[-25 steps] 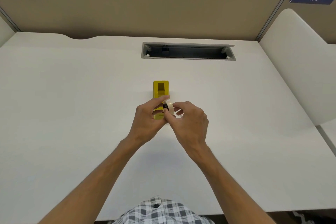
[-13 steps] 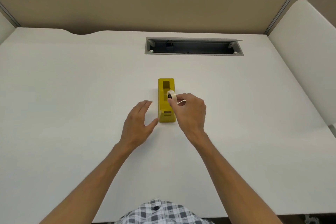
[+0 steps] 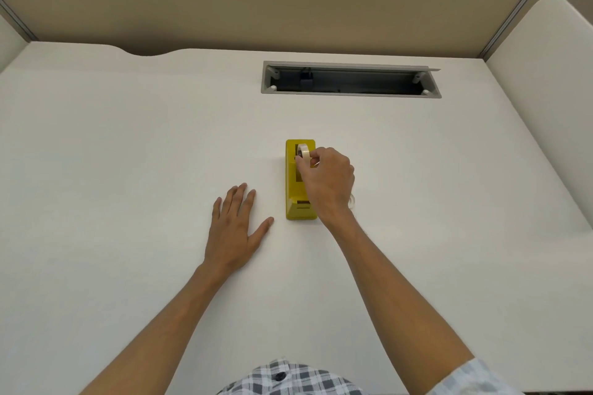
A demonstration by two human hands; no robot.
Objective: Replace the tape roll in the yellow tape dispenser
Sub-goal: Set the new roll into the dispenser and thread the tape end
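The yellow tape dispenser stands on the white desk, its cutter end toward me. My right hand pinches a pale tape roll upright over the dispenser's far cavity; whether the roll sits in the cavity I cannot tell. My left hand rests flat on the desk, fingers straight, a little to the left of the dispenser and apart from it. A faint clear ring shows on the desk just behind my right wrist, mostly hidden.
A grey cable slot is cut into the desk behind the dispenser. A tan partition closes the back edge and a white side panel stands at the right.
My left hand let go of the roll and moved down-left to lie flat on the desk. My right hand carried the roll away from me toward the dispenser's far end.
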